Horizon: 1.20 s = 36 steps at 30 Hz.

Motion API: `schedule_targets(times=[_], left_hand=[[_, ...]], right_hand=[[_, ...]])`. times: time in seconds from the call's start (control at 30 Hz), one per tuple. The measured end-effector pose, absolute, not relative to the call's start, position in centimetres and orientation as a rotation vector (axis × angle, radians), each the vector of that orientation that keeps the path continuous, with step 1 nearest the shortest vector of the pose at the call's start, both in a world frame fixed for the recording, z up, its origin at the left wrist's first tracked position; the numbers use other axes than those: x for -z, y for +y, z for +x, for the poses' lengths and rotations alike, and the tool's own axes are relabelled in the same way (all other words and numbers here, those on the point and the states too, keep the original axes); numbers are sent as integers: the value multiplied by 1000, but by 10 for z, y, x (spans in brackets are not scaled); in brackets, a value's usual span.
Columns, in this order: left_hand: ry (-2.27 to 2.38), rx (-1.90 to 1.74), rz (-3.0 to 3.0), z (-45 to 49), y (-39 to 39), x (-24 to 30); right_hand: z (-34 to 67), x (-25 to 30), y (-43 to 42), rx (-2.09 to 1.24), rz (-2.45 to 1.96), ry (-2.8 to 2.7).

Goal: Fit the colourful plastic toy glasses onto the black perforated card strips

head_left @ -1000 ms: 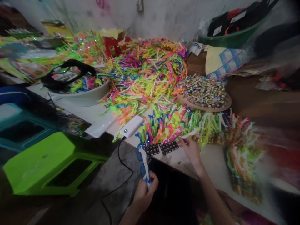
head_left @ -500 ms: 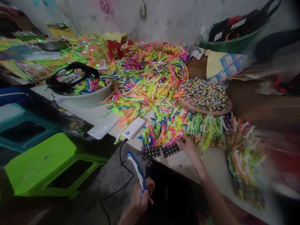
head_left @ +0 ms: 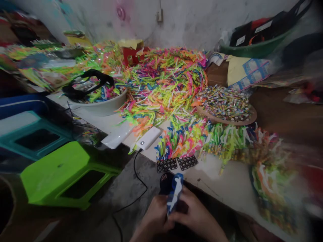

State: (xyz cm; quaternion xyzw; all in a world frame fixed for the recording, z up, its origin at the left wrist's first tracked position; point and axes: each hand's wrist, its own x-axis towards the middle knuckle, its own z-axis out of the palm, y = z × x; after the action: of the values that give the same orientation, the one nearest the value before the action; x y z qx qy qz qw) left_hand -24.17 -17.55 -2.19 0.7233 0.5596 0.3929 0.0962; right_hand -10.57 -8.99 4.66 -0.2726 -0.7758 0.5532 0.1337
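In the head view, a blue-and-white plastic strip [head_left: 176, 191] stands nearly upright between my hands, low over the floor in front of the table edge. My left hand [head_left: 156, 213] is closed round its lower part. My right hand [head_left: 195, 210] closes on the strip from the other side, thumb near the left fingers. The strip's lower end is hidden by the hands. Just beyond are two black grid racks [head_left: 167, 165] at the table edge, with rows of colourful plastic strips [head_left: 180, 141] standing at them.
A white power bank [head_left: 149, 137] with a black cable [head_left: 136, 171] lies left of the racks. Behind spreads a heap of bright strips [head_left: 166, 80]. A shallow basket [head_left: 227, 121] holds small printed tubes. Green stool [head_left: 58, 168] and white basin [head_left: 106, 107] are at left.
My right hand has left the strips at the racks and come down to meet my left hand. The blue-and-white strip has moved right and is now between both hands. The view has shifted slightly.
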Motion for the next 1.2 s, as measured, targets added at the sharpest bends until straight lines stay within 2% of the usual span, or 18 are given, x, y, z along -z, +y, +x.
schedule_targets(times=[0.23, 0.5, 0.87, 1.2], left_hand=[[1910, -940, 1915, -252, -172, 16], [2322, -1239, 1577, -292, -146, 26], [2322, -1208, 1588, -305, -133, 38], [2315, -1131, 1568, -314, -130, 40]], right_hand=[[-116, -32, -84, -1475, -845, -2230], [-169, -8, -69, -1383, -1068, -1830], [-192, 0, -64, -1150, -1176, -2002], [-201, 8, -63, -880, -960, -2258]])
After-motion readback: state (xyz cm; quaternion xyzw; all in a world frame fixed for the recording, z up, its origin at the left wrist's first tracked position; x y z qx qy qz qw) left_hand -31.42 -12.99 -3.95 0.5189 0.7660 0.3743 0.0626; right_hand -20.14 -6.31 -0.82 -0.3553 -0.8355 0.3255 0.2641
